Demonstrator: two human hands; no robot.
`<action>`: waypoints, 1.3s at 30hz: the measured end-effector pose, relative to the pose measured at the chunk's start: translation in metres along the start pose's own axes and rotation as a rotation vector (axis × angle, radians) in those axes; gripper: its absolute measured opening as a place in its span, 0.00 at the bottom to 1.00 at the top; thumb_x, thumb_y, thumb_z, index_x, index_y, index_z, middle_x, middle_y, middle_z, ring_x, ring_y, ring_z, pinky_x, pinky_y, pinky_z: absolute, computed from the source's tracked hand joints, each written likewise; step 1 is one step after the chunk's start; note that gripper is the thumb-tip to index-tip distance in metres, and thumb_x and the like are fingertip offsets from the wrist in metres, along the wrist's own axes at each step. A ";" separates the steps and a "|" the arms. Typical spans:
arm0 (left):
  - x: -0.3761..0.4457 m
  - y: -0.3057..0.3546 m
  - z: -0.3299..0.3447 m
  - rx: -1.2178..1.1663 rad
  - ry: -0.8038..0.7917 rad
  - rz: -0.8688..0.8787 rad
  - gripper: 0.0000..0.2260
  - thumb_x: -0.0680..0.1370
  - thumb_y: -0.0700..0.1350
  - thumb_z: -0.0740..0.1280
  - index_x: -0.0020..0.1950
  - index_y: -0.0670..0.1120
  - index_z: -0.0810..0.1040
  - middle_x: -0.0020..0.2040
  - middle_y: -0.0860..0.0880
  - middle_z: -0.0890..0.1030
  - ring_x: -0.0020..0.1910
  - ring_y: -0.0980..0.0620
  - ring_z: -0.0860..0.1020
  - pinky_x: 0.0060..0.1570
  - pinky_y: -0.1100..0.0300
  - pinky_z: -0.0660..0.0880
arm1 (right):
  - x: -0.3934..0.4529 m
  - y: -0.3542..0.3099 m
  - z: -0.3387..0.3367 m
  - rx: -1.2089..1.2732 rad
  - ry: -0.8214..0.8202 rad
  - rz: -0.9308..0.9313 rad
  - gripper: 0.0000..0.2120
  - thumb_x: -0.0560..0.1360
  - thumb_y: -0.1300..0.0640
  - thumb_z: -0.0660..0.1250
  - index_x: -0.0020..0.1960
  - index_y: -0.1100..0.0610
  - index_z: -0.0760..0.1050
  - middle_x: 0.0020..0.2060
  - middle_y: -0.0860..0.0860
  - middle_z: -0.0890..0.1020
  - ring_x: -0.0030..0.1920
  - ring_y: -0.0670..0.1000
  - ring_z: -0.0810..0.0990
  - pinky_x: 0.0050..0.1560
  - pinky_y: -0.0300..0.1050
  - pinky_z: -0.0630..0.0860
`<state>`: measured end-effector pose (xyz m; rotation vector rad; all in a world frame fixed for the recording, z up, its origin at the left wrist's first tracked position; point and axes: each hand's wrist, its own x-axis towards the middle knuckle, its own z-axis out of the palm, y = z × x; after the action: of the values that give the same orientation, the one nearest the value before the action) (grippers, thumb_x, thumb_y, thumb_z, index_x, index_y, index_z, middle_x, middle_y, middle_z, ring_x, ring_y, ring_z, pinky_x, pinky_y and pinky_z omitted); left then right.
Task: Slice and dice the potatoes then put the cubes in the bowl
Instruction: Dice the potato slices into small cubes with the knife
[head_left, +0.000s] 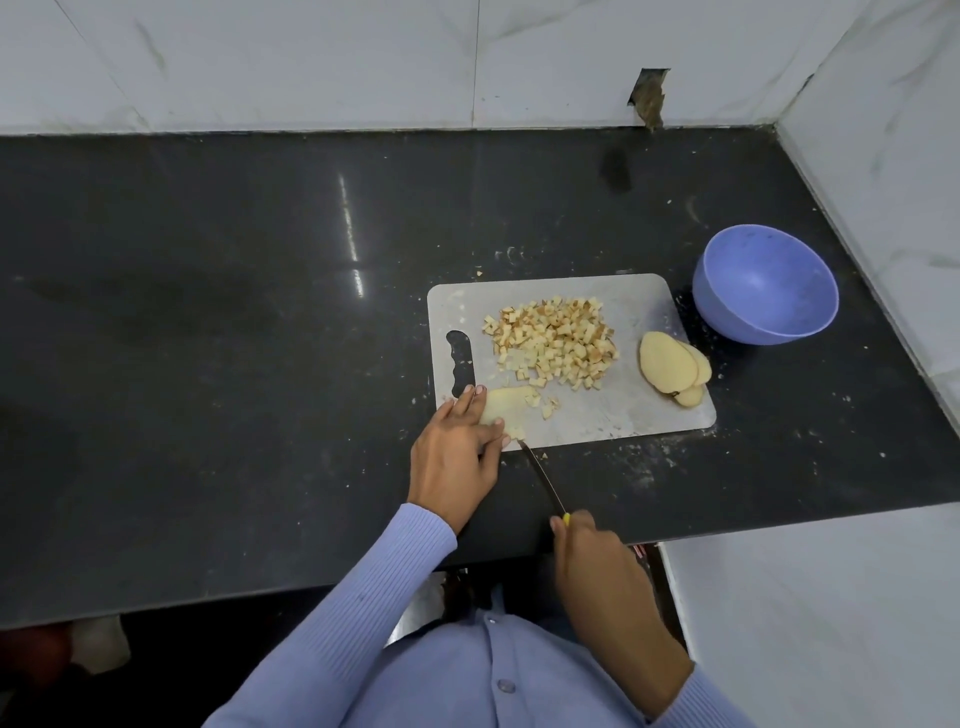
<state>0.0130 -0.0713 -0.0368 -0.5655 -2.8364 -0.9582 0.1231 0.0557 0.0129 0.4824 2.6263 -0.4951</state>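
Note:
A grey cutting board (644, 410) lies on the black counter. A pile of potato cubes (556, 340) covers its middle. At the board's near left corner my left hand (457, 452) holds down a partly cut potato slice (506, 408), fingers laid over it. My right hand (587, 545) grips a yellow-handled knife (540, 478); the blade tip touches the slice's near cut end. A stack of uncut potato slices (670, 369) rests at the board's right edge. A blue bowl (766, 283) with nothing in it sits right of the board.
The black counter (234, 312) stretches far to the left, with white tiled walls behind and on the right. Its front edge runs just under my right hand. Small potato crumbs are scattered around the board.

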 end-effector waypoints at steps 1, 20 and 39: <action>0.000 0.000 0.000 0.008 0.004 0.005 0.03 0.70 0.40 0.76 0.43 0.45 0.86 0.58 0.40 0.79 0.60 0.43 0.77 0.63 0.48 0.67 | -0.001 0.001 0.000 0.013 0.006 0.000 0.13 0.83 0.48 0.45 0.48 0.53 0.62 0.46 0.53 0.81 0.47 0.54 0.81 0.42 0.43 0.72; -0.003 -0.006 -0.006 0.040 0.050 0.031 0.06 0.68 0.40 0.77 0.44 0.44 0.85 0.53 0.44 0.83 0.59 0.46 0.79 0.66 0.46 0.62 | 0.046 -0.040 -0.012 0.137 0.121 -0.119 0.18 0.83 0.48 0.47 0.53 0.60 0.70 0.45 0.56 0.79 0.45 0.57 0.78 0.39 0.47 0.68; -0.002 0.000 -0.007 0.128 0.054 -0.011 0.05 0.68 0.42 0.77 0.41 0.47 0.85 0.51 0.45 0.83 0.57 0.46 0.80 0.67 0.47 0.63 | 0.002 -0.001 0.001 -0.043 0.042 -0.067 0.16 0.83 0.48 0.45 0.53 0.56 0.66 0.47 0.52 0.81 0.47 0.53 0.81 0.38 0.40 0.66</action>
<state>0.0149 -0.0766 -0.0315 -0.5031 -2.8298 -0.7742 0.1217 0.0543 0.0114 0.3969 2.6943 -0.4537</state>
